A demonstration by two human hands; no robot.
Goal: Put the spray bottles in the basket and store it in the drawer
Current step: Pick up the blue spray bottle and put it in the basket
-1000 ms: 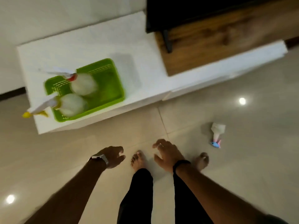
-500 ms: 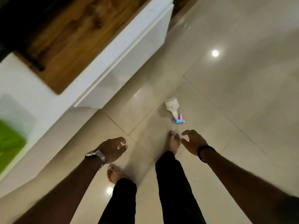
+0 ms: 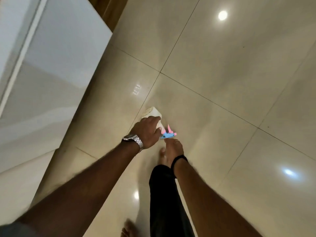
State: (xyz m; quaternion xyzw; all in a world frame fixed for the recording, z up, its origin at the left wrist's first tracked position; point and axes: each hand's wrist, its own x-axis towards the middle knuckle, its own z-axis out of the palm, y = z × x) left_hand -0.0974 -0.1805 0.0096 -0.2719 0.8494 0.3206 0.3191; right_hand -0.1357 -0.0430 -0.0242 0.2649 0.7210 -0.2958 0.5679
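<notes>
A white spray bottle (image 3: 152,113) with a blue and pink trigger head (image 3: 168,134) lies on its side on the tiled floor. My left hand (image 3: 146,131), with a metal watch on the wrist, reaches down onto the bottle's neck and its fingers curl around it. Just below the trigger head is my right hand (image 3: 173,147), a black band on its wrist and its fingers apart, holding nothing. The green basket and the other bottles are out of view.
The white cabinet (image 3: 59,48) with its drawer fronts stands along the left side. Glossy beige floor tiles (image 3: 222,100) spread to the right and ahead. My black trouser leg (image 3: 167,194) and a bare foot (image 3: 127,229) are below the hands.
I have turned away from the cabinet and bent toward the floor. Both hands moved down to the fallen bottle, and the left hand closed on its neck.
</notes>
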